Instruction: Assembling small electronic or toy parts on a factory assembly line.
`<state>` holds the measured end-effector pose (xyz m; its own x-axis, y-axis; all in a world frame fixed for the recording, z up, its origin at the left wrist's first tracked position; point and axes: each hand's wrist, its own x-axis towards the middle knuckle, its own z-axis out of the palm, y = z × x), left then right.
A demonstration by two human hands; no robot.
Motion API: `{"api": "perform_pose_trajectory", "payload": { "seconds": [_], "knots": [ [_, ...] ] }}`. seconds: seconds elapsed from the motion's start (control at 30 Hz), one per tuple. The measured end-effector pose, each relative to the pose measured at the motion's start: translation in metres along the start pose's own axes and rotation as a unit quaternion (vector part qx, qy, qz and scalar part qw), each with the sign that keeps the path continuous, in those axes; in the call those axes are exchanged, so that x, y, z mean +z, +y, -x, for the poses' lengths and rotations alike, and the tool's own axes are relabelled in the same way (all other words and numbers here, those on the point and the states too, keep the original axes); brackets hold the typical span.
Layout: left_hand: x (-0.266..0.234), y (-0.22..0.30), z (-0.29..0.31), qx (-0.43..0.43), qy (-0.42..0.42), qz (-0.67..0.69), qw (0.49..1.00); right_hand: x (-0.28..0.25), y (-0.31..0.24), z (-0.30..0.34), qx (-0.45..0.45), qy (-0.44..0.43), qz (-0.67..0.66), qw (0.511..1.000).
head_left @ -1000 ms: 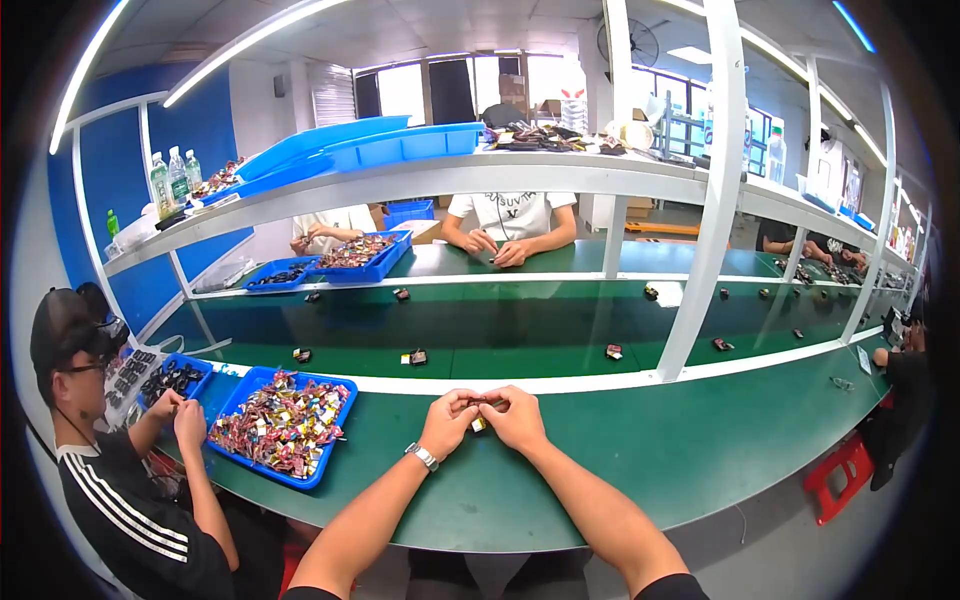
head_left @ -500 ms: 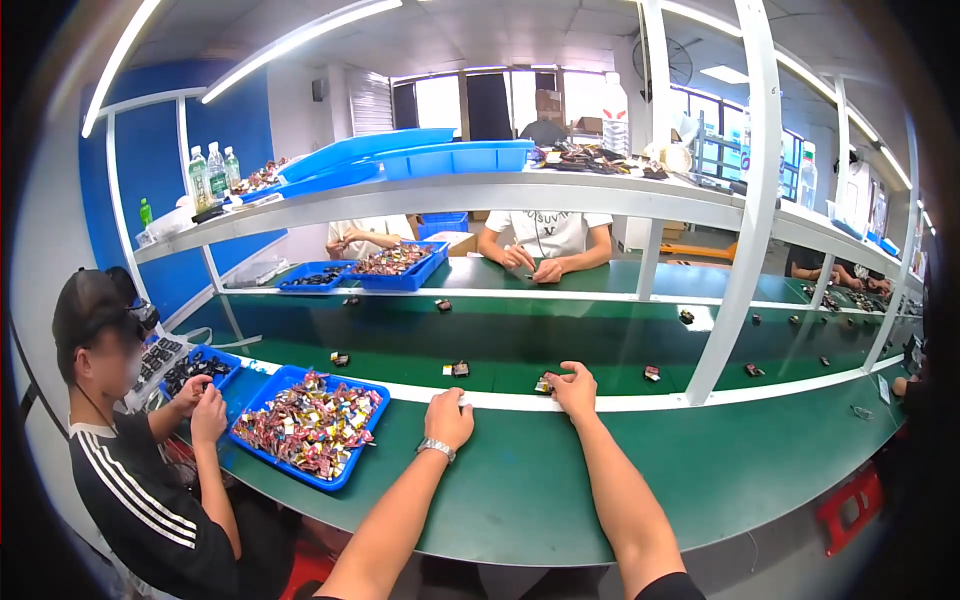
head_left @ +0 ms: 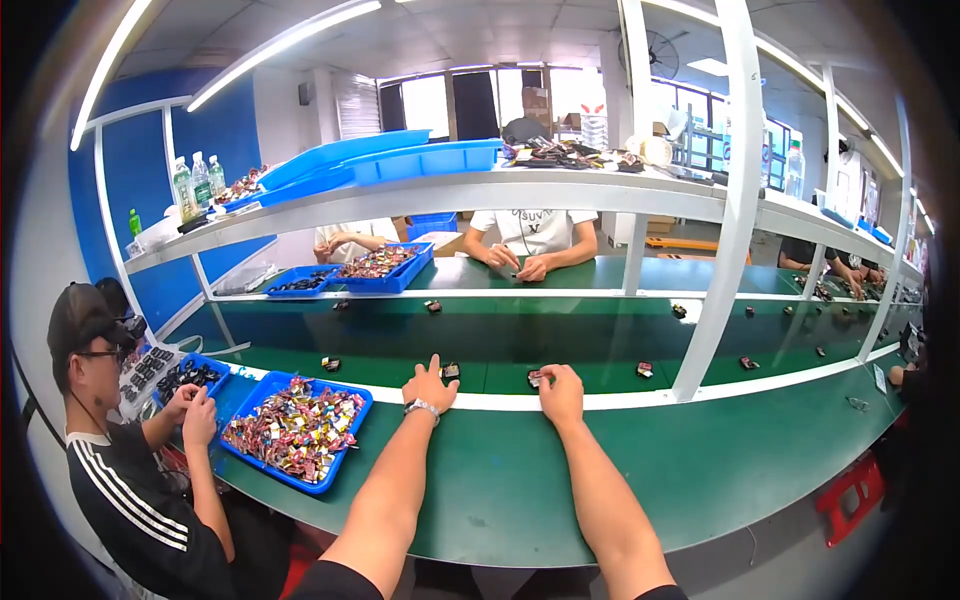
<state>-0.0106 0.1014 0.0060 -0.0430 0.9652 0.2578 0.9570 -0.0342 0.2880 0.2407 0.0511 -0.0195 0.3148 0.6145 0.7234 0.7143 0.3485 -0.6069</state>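
My left hand (head_left: 428,388), a metal watch at its wrist, reaches over the white rail with fingers stretched and apart. Just right of its fingertips lies a small flat dark-and-white part (head_left: 450,372) on the green conveyor belt (head_left: 490,340). Farther right, the fingers of my right hand (head_left: 562,393) are drawn together at another small dark part with reddish and white patches (head_left: 534,378). That hand partly covers the part, and its grip shows only in part. The kind of these parts is too small to make out.
A blue tray (head_left: 364,412) heaped with small colourful pieces stands left, beside a co-worker (head_left: 130,490) handling something small. More parts, such as one piece (head_left: 645,370), lie along the belt. A white upright (head_left: 722,220) and overhead shelf (head_left: 480,196) frame it. Others sit across.
My left hand has gone from curled to open, its index finger stretched toward the belt. My right fingers have closed in at the small part. The whole view has shifted slightly.
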Motion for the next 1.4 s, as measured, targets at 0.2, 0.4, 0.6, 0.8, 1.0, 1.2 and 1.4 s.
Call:
{"api": "perform_pose_trajectory", "payload": {
  "seconds": [0.2,0.4,0.6,0.8,1.0,1.2,1.4],
  "knots": [
    [-0.015,0.007,-0.017,-0.011,-0.131,-0.011,0.991,-0.001,-0.025,0.027,-0.008,-0.009,-0.019,1.0],
    [-0.007,-0.009,-0.036,-0.028,-0.114,0.092,0.989,-0.012,-0.061,0.049,0.062,-0.049,-0.067,0.995],
    [-0.012,0.01,-0.035,-0.053,-0.108,0.107,0.987,-0.009,-0.054,0.052,0.064,-0.09,-0.051,0.993],
    [0.009,0.035,-0.025,-0.049,-0.027,0.063,0.996,-0.01,-0.058,0.05,0.073,-0.111,-0.064,0.989],
    [0.027,0.03,-0.023,0.033,0.084,0.117,0.989,-0.008,-0.06,0.047,0.081,-0.121,-0.071,0.987],
    [-0.003,0.038,0.041,0.212,0.12,0.209,0.947,0.004,-0.057,0.042,0.167,-0.163,-0.174,0.957],
    [-0.015,0.036,0.088,0.287,0.095,0.226,0.926,0.012,-0.059,0.038,0.18,-0.222,-0.26,0.922]
  ]
}}
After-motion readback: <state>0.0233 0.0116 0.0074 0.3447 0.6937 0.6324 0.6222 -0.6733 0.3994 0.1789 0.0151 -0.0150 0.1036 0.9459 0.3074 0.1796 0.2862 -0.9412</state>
